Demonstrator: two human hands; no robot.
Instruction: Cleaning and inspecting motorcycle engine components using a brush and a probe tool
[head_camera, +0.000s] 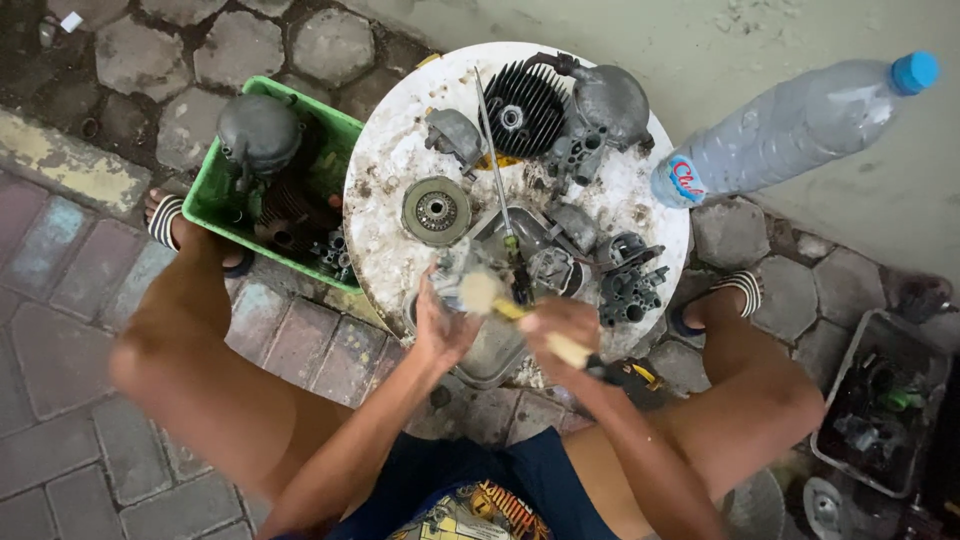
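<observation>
I sit with a round white, dirty table top between my knees. My left hand grips a small grey metal engine part at the near edge of the table. My right hand holds a paintbrush by its pale handle, with the bristles against that part. Both hands hover over a shallow metal tray. Around them lie a round clutch-like disc, a finned cylinder, a long screwdriver and several dark engine pieces.
A green plastic crate with a grey engine housing stands left of the table. A clear water bottle with a blue cap lies at upper right. A grey tray of parts sits at lower right. Paving stones surround me.
</observation>
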